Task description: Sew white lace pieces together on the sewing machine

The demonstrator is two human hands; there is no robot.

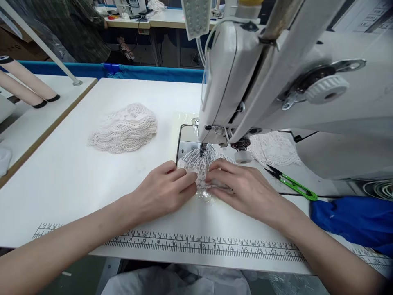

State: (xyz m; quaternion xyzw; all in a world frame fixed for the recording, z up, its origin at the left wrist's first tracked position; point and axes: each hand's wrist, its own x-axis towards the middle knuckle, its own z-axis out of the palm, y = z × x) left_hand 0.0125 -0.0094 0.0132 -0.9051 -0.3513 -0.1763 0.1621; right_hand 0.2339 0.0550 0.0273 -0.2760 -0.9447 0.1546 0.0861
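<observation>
holding the lace [192, 160] under the foot [202, 149] of the machine [225, 69], spread over the metal plate [185, 146], probably so as to have the fabric well supported at the stitching point. with the left hand [170, 188], gripping the near left part of the lace, fingers curled and pressed together; no telling where the thumb bears, being hidden. with the right hand [242, 186], pinching the near right edge between bent fingers above and thumb below, index and middle a little apart. gripping from both sides, fingertips near the foot yet short of it, likely for tension and alignment without crowding the metal.

reaching in with both forearms over the printed ruler [199, 243] along the near edge of the table [76, 180]. to the left, well apart from the hands, a stack [125, 129] of similar lace, seemingly piled for easy reach. to the right, partly behind the machine, more lace [273, 148]. just beyond the right forearm, snips [291, 183] with green handles angled toward the near right, presumably handy there. farther right, bunched blue cloth [353, 221].
</observation>
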